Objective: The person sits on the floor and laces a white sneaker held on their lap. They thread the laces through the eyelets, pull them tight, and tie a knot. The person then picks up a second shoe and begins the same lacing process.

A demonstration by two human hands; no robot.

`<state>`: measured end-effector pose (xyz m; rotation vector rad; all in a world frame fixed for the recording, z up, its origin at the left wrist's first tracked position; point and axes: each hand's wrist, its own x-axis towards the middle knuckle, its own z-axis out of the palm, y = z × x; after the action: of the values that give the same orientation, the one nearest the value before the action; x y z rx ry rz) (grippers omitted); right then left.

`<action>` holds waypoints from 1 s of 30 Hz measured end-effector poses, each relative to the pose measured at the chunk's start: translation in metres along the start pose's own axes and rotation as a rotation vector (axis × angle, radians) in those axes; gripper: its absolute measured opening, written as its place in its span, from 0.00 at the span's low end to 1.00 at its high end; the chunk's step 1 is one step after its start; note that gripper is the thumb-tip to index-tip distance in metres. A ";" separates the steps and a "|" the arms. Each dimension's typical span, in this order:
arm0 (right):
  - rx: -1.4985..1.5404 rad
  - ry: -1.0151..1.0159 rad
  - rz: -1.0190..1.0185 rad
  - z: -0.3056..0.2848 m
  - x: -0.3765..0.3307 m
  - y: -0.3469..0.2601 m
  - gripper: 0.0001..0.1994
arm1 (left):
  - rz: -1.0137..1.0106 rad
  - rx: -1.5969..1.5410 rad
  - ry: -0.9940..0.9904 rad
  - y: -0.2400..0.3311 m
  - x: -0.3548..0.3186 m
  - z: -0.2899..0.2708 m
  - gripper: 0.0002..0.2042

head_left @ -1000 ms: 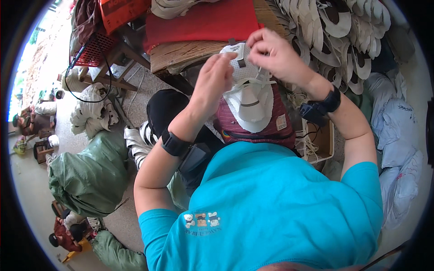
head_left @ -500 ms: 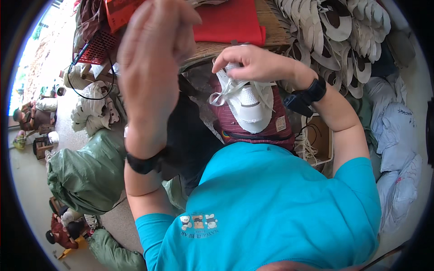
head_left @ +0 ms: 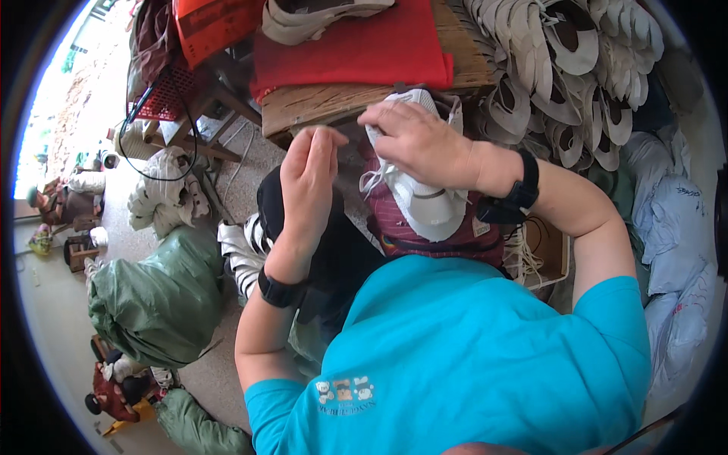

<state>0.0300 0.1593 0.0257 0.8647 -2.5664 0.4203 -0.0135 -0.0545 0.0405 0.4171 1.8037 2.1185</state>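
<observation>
A white sneaker upper (head_left: 436,216) with a loose white lace (head_left: 371,180) lies across my lap, its toe pointing toward me. Beneath it is a maroon striped cloth (head_left: 390,216). My right hand (head_left: 425,144) bends over the upper's opening, its fingers closed on the edge and hiding part of it. Left of the upper, my left hand (head_left: 309,178) is raised with thumb and fingertips pinched together. Whatever that pinch may hold is too small to make out. A dark band sits on each wrist.
A wooden table (head_left: 318,106) stands ahead, bearing red cloth (head_left: 349,61) and beige shoe pieces (head_left: 303,23). Many beige uppers (head_left: 561,45) hang at far right. White sacks (head_left: 671,220) line the right side. A green sack (head_left: 155,292) and seated people (head_left: 114,390) are at left.
My left hand has come down and away from the camera, its fingers now pinched. My right hand has moved slightly right and lower, covering more of the upper. The view has shifted a little.
</observation>
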 end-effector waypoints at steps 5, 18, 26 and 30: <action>0.295 0.013 0.278 -0.013 0.015 0.011 0.06 | 0.100 0.355 -0.088 -0.023 -0.013 0.010 0.09; 0.074 -0.100 0.108 -0.008 0.010 0.007 0.09 | 0.399 0.730 -0.519 -0.019 -0.031 0.036 0.08; 0.737 0.127 0.478 0.001 0.006 0.019 0.06 | 0.316 0.723 -0.453 -0.020 -0.028 0.033 0.08; 1.303 0.394 0.773 -0.050 0.020 0.022 0.03 | 0.393 0.752 -0.370 -0.022 -0.023 0.035 0.07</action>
<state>0.0155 0.1856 0.0756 -0.0309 -1.9096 2.3155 0.0232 -0.0295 0.0239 1.3354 2.3492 1.3292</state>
